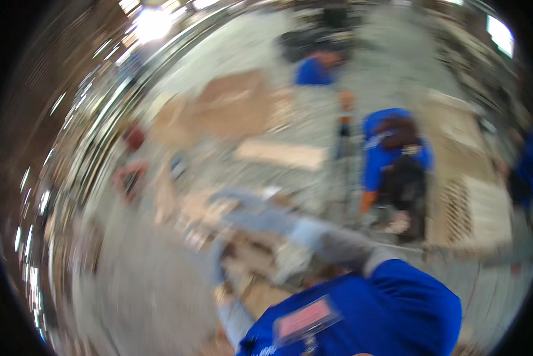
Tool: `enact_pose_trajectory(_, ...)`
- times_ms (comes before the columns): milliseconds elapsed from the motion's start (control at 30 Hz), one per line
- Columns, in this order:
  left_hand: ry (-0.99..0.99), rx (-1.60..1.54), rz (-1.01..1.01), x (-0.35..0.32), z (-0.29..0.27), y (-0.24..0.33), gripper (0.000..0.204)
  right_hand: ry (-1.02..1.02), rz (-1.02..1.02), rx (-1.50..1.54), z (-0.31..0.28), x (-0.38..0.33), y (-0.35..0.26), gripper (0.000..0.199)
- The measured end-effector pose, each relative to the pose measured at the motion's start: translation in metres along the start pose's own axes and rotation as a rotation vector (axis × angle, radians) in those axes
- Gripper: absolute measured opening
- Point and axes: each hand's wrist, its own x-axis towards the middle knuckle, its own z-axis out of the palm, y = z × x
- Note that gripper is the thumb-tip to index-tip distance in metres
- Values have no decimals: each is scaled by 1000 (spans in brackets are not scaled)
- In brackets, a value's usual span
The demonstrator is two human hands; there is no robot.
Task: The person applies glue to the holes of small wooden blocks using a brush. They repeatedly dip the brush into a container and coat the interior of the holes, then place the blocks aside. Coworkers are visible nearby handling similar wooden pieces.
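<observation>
Motion smears the whole picture. In a pale grey-blue glove, my right hand [243, 209] reaches leftward over a heap of crumpled brown cardboard-like pieces [251, 255]. My left hand [212, 261], gloved alike, is at the near left side of this heap. Both hands are next to the brown and whitish pieces, but I cannot make out whether either grips one. The fingers of both are too blurred to read. My arms wear grey sleeves below a blue top, with a pink-and-white badge [305, 320] hanging at the chest.
Flat brown cardboard [234, 101] and a pale board [281, 154] lie on the floor ahead. A person in blue [397, 142] crouches at the right beside a long beige stack [468, 196]. Another blue-clad person [317, 68] is farther off. A red object [130, 178] stands left.
</observation>
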Motion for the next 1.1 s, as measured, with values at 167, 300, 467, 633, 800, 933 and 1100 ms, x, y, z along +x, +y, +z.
enact_pose_trajectory(167,255,-209,-42,-40,-7,35,41,128,-236,-546,19,-5,13,50)
enact_pose_trajectory(300,229,-260,-31,-34,14,41,44,233,-248,-644,6,-14,-6,57)
enact_pose_trajectory(467,152,-224,-29,-33,31,41,51,281,-381,-708,10,-26,-8,56)
enact_pose_trajectory(633,105,-189,5,-30,27,39,60,278,-482,-818,20,-26,-10,62)
enact_pose_trajectory(800,-4,-147,36,-27,13,28,68,342,-620,-856,32,-12,20,61)
enact_pose_trajectory(933,-208,-49,175,-35,10,57,73,358,-556,-785,22,-19,18,59)
enact_pose_trajectory(1100,-425,148,122,-16,-19,61,81,265,-480,-716,35,-16,16,54)
